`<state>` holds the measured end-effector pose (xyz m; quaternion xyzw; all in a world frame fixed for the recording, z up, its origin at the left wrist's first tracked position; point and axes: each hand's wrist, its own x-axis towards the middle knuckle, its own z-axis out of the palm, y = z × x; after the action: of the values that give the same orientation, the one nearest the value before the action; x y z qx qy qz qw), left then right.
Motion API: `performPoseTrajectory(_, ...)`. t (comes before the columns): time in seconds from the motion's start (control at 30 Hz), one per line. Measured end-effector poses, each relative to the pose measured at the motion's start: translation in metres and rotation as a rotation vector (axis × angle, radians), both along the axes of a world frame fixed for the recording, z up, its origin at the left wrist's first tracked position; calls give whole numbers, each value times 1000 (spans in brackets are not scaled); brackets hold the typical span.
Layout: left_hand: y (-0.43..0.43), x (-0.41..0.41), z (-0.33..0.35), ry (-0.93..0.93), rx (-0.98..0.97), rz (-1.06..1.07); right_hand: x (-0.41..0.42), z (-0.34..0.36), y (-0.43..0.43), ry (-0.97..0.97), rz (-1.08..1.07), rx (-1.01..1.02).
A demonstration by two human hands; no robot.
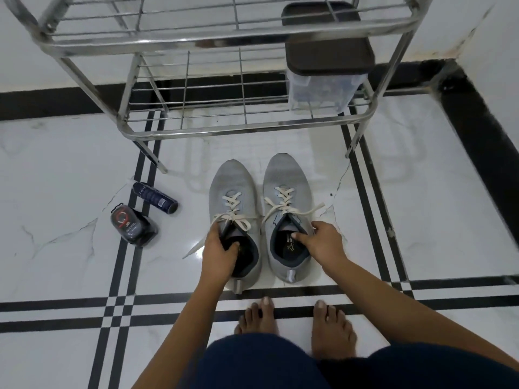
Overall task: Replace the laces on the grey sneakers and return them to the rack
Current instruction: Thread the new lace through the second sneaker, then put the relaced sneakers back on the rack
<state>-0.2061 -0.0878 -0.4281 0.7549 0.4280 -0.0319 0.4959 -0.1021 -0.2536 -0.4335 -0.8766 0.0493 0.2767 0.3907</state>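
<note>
Two grey sneakers stand side by side on the white floor, toes toward the metal rack (241, 125). Both carry cream laces with loose ends trailing. My left hand (220, 252) grips the collar and tongue of the left sneaker (230, 181), thumb inside the opening. My right hand (317, 240) grips the outer collar of the right sneaker (286, 175), thumb inside the opening. Both soles appear to rest on the floor.
A dark spray can (155, 197) and a clear packet with dark contents (132, 224) lie on the floor to the left. A clear plastic box with a dark lid (325, 66) sits on the rack's lower shelf at the right. My bare feet (297, 321) are just behind the sneakers.
</note>
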Motion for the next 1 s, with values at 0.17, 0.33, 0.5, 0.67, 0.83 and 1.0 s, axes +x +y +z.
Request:
performPoseTrajectory(0.17,16,2,-33,107,-58,116,5,-30,5,-92,30,-9)
performPoseTrajectory(0.33,20,8,-28,189,-7,171,1,-26,3,-98,46,0)
performPoseTrajectory(0.5,9,20,-7,169,-94,231,5,0,-3,-42,8,20)
performPoseTrajectory(0.67,-9,19,32,194,-211,271,4,44,-18,-54,61,-39)
performPoseTrajectory(0.83,-26,0,97,203,-311,322,-7,113,-32,-1,125,-78)
performPoseTrajectory(1.0,-32,-27,186,248,-351,360,-24,211,-35,59,124,-74)
